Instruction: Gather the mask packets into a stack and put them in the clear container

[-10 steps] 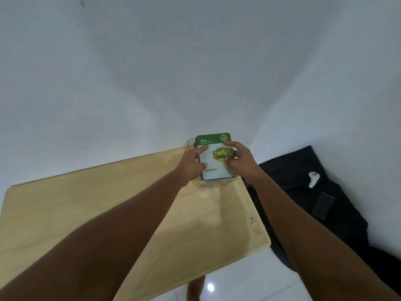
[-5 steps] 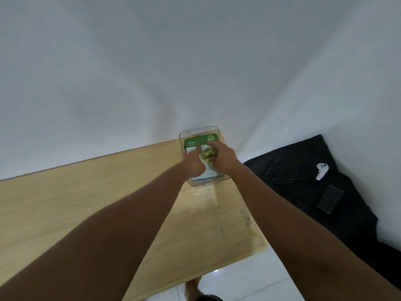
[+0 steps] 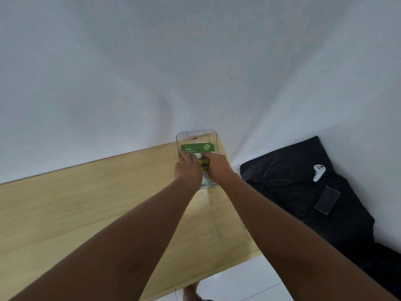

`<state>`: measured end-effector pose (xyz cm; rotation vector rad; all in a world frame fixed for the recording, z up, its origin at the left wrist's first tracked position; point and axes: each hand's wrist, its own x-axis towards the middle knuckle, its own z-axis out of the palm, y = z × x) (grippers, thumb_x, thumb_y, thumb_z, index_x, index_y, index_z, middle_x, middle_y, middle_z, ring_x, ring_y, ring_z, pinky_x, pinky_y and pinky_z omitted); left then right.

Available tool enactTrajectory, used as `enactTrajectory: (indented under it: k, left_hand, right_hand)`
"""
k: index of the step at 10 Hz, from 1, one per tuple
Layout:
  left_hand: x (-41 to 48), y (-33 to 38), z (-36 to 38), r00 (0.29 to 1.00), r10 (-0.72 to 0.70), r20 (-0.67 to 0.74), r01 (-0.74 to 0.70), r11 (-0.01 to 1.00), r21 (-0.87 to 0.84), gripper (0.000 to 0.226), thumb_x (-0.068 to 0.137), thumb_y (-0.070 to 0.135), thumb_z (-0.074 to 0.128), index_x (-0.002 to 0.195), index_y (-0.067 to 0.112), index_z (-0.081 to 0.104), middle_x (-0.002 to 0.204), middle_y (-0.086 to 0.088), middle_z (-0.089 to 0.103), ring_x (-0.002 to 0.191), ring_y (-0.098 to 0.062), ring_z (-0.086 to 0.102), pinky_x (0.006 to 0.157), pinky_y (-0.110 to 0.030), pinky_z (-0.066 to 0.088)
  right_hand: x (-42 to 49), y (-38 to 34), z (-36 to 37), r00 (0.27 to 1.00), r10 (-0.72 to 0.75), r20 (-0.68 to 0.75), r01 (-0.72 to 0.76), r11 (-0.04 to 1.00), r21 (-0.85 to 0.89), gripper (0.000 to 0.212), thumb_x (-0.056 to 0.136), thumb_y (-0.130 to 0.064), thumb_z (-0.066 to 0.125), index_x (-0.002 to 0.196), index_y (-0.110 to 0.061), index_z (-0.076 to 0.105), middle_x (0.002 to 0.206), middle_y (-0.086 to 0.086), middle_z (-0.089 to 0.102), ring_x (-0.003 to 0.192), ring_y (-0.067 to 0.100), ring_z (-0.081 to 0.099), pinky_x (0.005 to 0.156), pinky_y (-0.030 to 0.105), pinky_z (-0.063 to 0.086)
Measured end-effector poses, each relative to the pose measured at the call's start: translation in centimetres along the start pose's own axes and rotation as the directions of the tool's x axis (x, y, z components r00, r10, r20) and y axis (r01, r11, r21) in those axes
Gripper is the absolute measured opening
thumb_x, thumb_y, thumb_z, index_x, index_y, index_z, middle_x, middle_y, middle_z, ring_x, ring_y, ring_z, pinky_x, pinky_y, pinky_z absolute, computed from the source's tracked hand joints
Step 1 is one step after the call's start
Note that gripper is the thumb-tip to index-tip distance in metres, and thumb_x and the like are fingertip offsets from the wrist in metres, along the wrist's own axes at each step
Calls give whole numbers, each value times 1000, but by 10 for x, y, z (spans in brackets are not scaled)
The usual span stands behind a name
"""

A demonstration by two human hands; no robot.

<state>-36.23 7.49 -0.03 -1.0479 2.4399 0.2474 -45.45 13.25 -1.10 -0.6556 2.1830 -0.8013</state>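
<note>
A stack of mask packets [image 3: 196,148], the top one green and white with "Olive" printed on it, lies flat inside the clear container [image 3: 196,134] at the far right corner of the wooden table [image 3: 86,209]. My left hand [image 3: 188,170] and my right hand [image 3: 217,167] both rest on the stack, fingers pressing on the top packet. The hands hide the near half of the packets. How many packets are in the stack cannot be told.
A black cloth [image 3: 303,192] lies to the right of the table, with a white controller [image 3: 318,172] and a dark phone [image 3: 326,199] on it. White walls stand close behind the table. A white tiled floor [image 3: 238,283] shows below the table's near edge.
The packets were held upright above the container; both hands have lowered them until they lie flat inside it. The view has shifted slightly.
</note>
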Motion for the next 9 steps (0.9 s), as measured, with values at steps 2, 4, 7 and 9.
enactTrajectory:
  k: [2,4,7,9]
  left_hand:
    - [13,-23,-2,992,120,-44,-111,977,180,84,90,53,59,153,10,23,167,-15,-7,151,-39,1,112,-58,22]
    - [14,-43,13,990,136,-34,-137,990,-29,104,88,64,53,158,16,-8,168,-3,-11,151,-39,-3,112,-64,16]
    - [18,-43,15,989,148,18,-148,988,-45,102,90,65,48,157,19,-13,167,0,-16,151,-38,-2,113,-65,13]
    - [-28,-85,7,950,131,-284,-251,863,-439,82,95,59,46,158,21,11,168,0,1,154,-26,0,120,-53,15]
  right_hand:
    - [-2,-10,1,993,-110,-38,86,912,-400,42,98,-22,51,139,-16,49,136,10,55,119,31,57,85,39,50]
    - [3,10,-10,944,-150,295,323,613,-721,95,94,-44,61,159,-9,2,167,10,-14,155,27,-9,117,68,3]
    - [8,11,-10,924,-67,377,345,576,-741,93,100,-45,49,156,-7,-15,164,11,-26,154,30,-13,118,67,3]
    - [-13,-8,-15,932,-265,247,362,682,-635,88,98,-46,52,159,-13,-1,168,9,-8,155,31,-7,121,58,1]
